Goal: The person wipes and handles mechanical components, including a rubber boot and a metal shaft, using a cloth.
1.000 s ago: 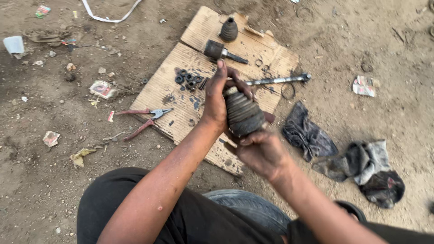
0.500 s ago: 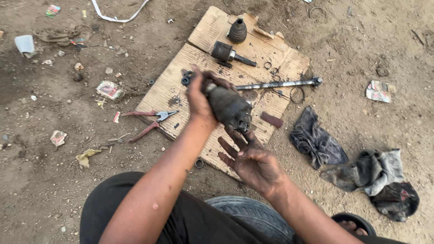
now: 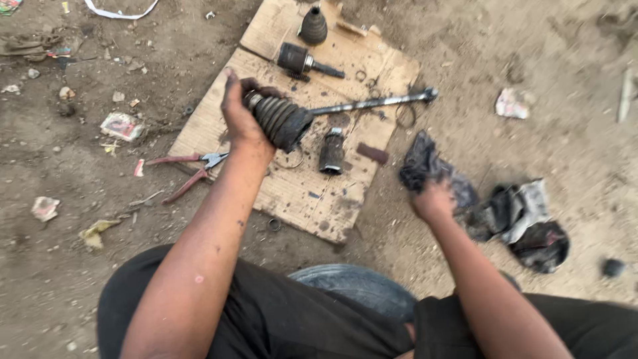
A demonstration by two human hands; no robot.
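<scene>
left hand grips ribbed boot | right hand on dark rag

Single head-worn view, steeply downward and close, over cardboard sheet (dirt ground all around).

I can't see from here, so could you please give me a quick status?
Left hand grips ribbed rubber boot above cardboard. Right hand on dark rag. Nothing obstructing.

Left hand raised, fingers curled, right hand lowered, closed
</scene>
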